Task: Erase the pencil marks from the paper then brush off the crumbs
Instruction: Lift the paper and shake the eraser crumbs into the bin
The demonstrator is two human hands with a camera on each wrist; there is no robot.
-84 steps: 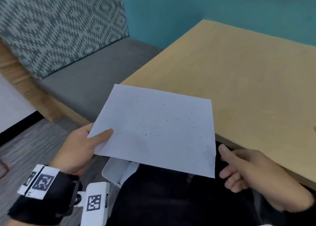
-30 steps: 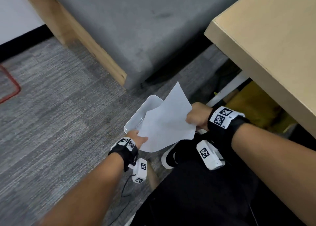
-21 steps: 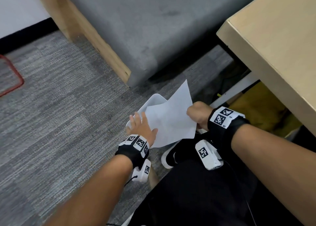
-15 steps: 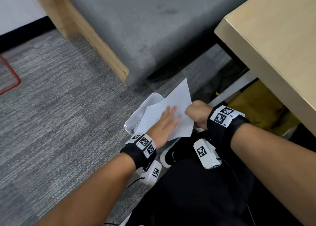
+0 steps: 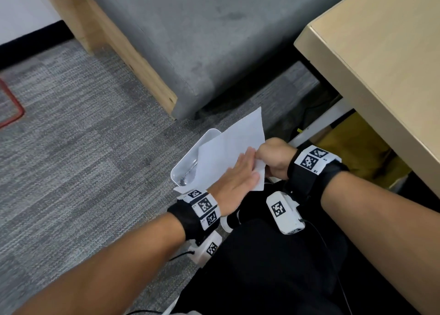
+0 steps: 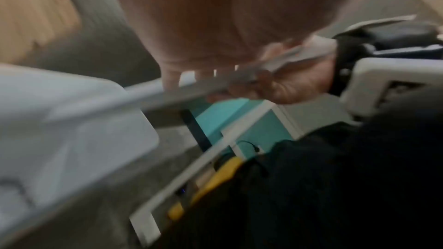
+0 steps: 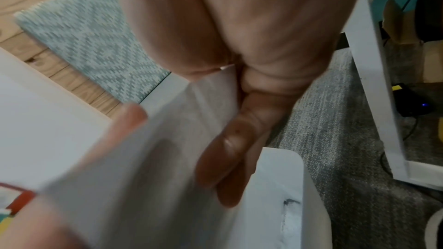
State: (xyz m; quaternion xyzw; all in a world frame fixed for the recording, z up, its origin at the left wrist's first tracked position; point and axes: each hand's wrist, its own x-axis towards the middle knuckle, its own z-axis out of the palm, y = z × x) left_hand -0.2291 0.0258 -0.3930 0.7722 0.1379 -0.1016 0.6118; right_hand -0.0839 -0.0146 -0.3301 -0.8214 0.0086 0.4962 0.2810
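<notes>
Erasing looks finished; brushing is underway. The right hand [image 5: 273, 157] pinches the paper [image 5: 228, 152] tilted over a white tray [image 5: 190, 155]. The left hand [image 5: 235, 179], fingers straight, lies flat on the paper.

Office or lounge nook, grey carpet tiles [image 5: 71, 148], upholstered bench [image 5: 202, 41], pale wooden table [image 5: 381, 64]
</notes>
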